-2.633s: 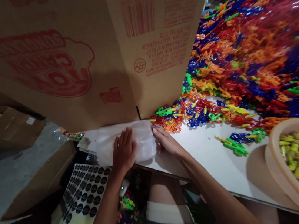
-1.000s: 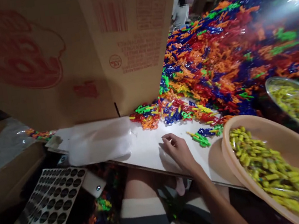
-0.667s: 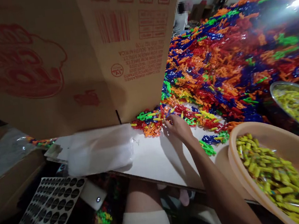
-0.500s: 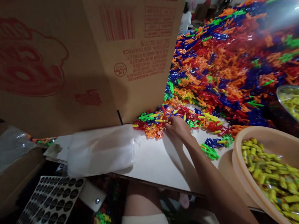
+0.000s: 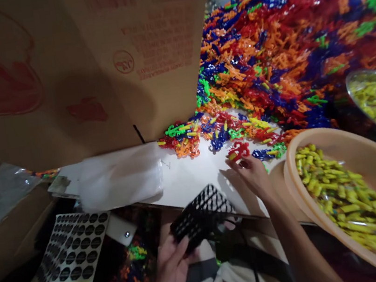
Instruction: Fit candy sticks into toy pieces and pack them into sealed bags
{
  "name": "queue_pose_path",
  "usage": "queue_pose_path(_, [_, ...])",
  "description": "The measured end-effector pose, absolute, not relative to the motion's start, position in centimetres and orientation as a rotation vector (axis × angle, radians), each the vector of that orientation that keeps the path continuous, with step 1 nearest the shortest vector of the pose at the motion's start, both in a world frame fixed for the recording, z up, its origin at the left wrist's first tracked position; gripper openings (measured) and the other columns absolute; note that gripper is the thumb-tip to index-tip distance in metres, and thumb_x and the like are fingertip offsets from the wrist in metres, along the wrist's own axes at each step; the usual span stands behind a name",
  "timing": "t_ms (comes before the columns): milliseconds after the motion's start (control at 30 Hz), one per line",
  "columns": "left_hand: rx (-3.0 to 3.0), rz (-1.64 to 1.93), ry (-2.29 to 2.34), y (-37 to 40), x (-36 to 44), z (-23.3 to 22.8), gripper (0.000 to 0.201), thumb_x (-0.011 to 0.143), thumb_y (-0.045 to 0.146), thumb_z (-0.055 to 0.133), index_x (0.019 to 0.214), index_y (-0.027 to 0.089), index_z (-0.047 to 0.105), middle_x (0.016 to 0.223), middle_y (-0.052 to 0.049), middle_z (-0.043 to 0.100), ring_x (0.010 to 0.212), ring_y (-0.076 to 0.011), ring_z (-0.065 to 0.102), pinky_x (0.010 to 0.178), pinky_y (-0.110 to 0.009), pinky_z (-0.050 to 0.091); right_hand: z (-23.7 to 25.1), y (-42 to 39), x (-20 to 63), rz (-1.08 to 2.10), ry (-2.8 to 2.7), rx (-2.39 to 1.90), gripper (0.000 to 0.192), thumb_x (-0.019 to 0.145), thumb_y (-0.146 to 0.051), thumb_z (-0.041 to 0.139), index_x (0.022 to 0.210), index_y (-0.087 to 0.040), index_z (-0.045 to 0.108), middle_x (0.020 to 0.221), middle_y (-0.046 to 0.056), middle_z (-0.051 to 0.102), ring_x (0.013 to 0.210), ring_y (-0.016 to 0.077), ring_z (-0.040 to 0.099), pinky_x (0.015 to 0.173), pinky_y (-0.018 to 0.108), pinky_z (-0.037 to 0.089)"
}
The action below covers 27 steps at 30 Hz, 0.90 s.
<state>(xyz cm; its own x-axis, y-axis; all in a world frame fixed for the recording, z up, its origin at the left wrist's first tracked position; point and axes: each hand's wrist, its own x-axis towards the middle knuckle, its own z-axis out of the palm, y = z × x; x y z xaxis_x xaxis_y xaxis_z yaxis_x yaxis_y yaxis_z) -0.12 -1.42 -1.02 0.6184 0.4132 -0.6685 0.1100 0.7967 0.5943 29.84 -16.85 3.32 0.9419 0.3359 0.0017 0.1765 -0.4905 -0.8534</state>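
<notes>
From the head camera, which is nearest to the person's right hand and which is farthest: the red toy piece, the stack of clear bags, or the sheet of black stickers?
Measured from the right hand:
1. Red toy piece, at the fingertips, just beyond the hand on the white table.
2. Stack of clear bags, to the left, at the table's edge.
3. Sheet of black stickers, farthest, low on the left, below the table.

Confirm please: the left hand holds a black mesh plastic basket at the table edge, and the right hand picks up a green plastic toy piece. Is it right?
Not quite. The head view shows the right hand with its grip on a red plastic toy piece, not a green one. The left hand does hold the black mesh plastic basket at the edge of the white table.
</notes>
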Motion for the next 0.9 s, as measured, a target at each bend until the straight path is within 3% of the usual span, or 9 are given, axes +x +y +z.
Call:
queue_pose_path(100, [0.706,0.128,0.902,-1.5,4.3,-1.8,0.063,0.057,0.037,0.113,0.107,0.022,0.077,0.101,-0.006,0.084,0.081,-0.0236,0.084,0.070,-0.030,0.071,3.1,-20.1,26.2,0.258,-0.236,-2.037,0.065,0.083,-0.084,0.078,0.096,-0.020,0.080,0.076,0.007,0.076,0.063,0.0226,0.062,0.057,0.034,0.049])
queue_pose_path(200, [0.907,0.087,0.899,-1.0,5.7,-1.7,0.064,0.062,0.050,0.108,0.107,0.020,0.074,0.089,-0.007,0.084,0.068,-0.0231,0.082,0.055,-0.026,0.063,2.6,-20.9,23.9,0.324,-0.151,-2.002,0.070,0.085,-0.088,0.075,0.088,-0.018,0.080,0.066,0.007,0.072,0.054,0.0204,0.058,0.049,0.031,0.044])
queue_pose_path(300, [1.171,-0.110,0.883,-0.7,4.5,-1.5,0.067,0.064,0.071,0.100,0.097,0.019,0.073,0.069,-0.005,0.077,0.056,-0.0226,0.074,0.037,-0.021,0.039,1.9,-20.0,22.9,0.360,-0.152,-1.978,0.068,0.089,-0.086,0.075,0.083,-0.018,0.078,0.069,0.007,0.073,0.055,0.0194,0.058,0.048,0.030,0.044])
queue_pose_path(367, [1.322,-0.301,0.814,-0.7,3.3,-1.2,0.071,0.069,0.082,0.090,0.094,0.018,0.075,0.060,-0.003,0.071,0.049,-0.0194,0.065,0.037,-0.021,0.031,1.5,-19.2,22.6,0.366,-0.186,-1.967,0.065,0.091,-0.083,0.075,0.076,-0.020,0.073,0.064,0.005,0.070,0.054,0.0187,0.058,0.049,0.029,0.044])
queue_pose_path(433, [1.445,-0.444,0.716,-0.3,2.3,-0.4,0.070,0.082,0.086,0.077,0.095,0.017,0.078,0.058,-0.002,0.070,0.047,-0.0171,0.060,0.041,-0.023,0.034,1.2,-18.5,22.6,0.352,-0.231,-1.961,0.062,0.093,-0.078,0.076,0.069,-0.021,0.069,0.060,0.004,0.067,0.055,0.0188,0.057,0.053,0.030,0.045])
queue_pose_path(567, [1.823,-0.323,0.582,2.1,1.1,2.4,0.045,0.103,0.061,0.063,0.101,0.021,0.086,0.091,-0.008,0.088,0.074,-0.0240,0.080,0.066,-0.030,0.060,1.1,-17.5,23.4,0.270,-0.316,-1.944,0.046,0.093,-0.065,0.078,0.088,-0.020,0.081,0.080,0.008,0.081,0.069,0.0233,0.068,0.067,0.034,0.055])
queue_pose_path(667, [2.175,0.022,0.397,3.5,2.4,4.5,0.035,0.114,0.042,0.054,0.114,0.026,0.085,0.114,-0.007,0.090,0.101,-0.0247,0.085,0.091,-0.032,0.067,1.0,-16.7,24.1,0.251,-0.375,-1.932,0.041,0.094,-0.059,0.077,0.101,-0.020,0.086,0.091,0.009,0.085,0.074,0.0245,0.072,0.072,0.035,0.058])
queue_pose_path(800, [2.617,0.355,-0.059,2.1,7.3,3.7,0.047,0.121,0.040,0.047,0.148,0.013,0.073,0.153,-0.019,0.077,0.143,-0.0340,0.074,0.118,-0.047,0.062,0.6,-15.2,24.7,0.287,-0.458,-1.926,0.035,0.098,-0.053,0.073,0.104,-0.021,0.086,0.092,0.008,0.086,0.076,0.0247,0.075,0.073,0.034,0.059])
queue_pose_path(900, [2.883,0.335,-0.130,0.1,10.1,1.5,0.060,0.119,0.047,0.053,0.161,0.005,0.063,0.173,-0.027,0.057,0.158,-0.0428,0.060,0.125,-0.056,0.057,0.5,-14.5,25.2,0.310,-0.507,-1.925,0.032,0.100,-0.050,0.071,0.101,-0.021,0.083,0.088,0.006,0.085,0.076,0.0241,0.076,0.072,0.033,0.058])
